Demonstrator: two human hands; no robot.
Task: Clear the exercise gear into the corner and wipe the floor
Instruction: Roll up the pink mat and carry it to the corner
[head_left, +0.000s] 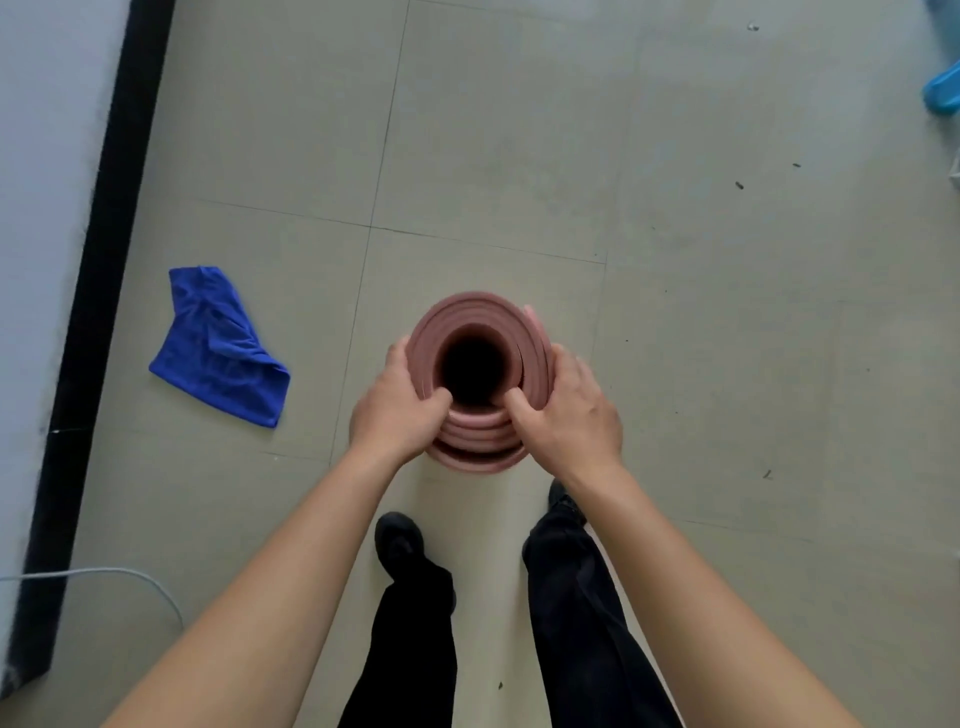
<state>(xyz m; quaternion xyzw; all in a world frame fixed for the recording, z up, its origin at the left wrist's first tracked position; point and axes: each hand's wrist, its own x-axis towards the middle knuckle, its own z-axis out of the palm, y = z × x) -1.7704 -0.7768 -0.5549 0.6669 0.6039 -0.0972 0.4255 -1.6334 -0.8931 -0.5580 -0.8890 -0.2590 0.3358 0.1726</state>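
A rolled reddish-brown exercise mat (475, 317) stands on end in front of me, and I look straight down its dark hollow core. My left hand (397, 408) grips its left side with the thumb hooked over the inner rim. My right hand (569, 408) grips the right side in the same way, fingers wrapped around the outer layers. The roll's layers are stepped like a spiral at the near side. A crumpled blue cloth (218, 345) lies on the floor to the left of the mat, apart from both hands.
Grey floor tiles (701, 260) stretch ahead and to the right, with small dark specks on them. A black baseboard (98, 260) and pale wall run along the left. A grey cable (130, 577) curves at lower left. A blue object (943, 91) sits at the top right edge. My shoes are just behind the mat.
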